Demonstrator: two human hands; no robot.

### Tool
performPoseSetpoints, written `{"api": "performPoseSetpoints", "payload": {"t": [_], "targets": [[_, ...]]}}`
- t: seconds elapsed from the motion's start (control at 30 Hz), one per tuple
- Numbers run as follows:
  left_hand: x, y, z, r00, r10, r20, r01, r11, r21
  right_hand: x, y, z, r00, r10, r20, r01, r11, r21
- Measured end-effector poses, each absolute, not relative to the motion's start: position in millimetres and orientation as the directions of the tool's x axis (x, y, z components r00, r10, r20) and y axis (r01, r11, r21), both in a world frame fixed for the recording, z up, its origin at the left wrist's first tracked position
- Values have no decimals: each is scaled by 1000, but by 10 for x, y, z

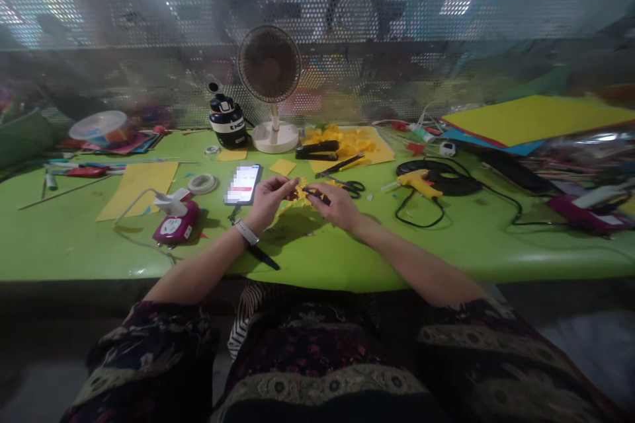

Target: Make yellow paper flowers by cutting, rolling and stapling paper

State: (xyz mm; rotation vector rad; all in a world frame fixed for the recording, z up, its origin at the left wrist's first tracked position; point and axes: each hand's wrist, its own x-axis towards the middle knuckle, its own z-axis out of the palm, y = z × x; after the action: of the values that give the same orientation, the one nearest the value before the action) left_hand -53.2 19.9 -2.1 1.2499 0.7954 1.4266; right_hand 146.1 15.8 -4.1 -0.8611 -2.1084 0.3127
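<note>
My left hand (270,199) is closed in a pinch at the edge of a small yellow paper cutout (301,192) with a jagged outline. My right hand (340,206), also closed, grips a slim dark tool (317,196) that points at the cutout; its exact kind is too small to tell. Yellow scraps show just under the hands. Black-handled scissors (353,189) lie beyond my right hand. Beside my left hand rests a lit phone (243,184). Fingertips and cutout partly cover one another.
Behind the hands are a stapler (317,150), yellow paper pieces (357,140), a fan (275,135) and a black bottle (228,122). A yellow glue gun (419,182) with its cord lies right. At left are a tape roll (202,184) and a purple power adapter (176,223).
</note>
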Motion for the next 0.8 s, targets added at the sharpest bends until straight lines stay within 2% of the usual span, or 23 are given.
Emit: {"api": "performPoseSetpoints", "payload": {"t": [0.57,0.8], "targets": [[-526,200,-30,67,963,260,-237,-238,942,1469,177,-40,-427,674,603,443,737,-510],[-528,194,-24,64,953,297,-233,-275,933,1471,189,-53,-431,663,613,442,747,-497]]}}
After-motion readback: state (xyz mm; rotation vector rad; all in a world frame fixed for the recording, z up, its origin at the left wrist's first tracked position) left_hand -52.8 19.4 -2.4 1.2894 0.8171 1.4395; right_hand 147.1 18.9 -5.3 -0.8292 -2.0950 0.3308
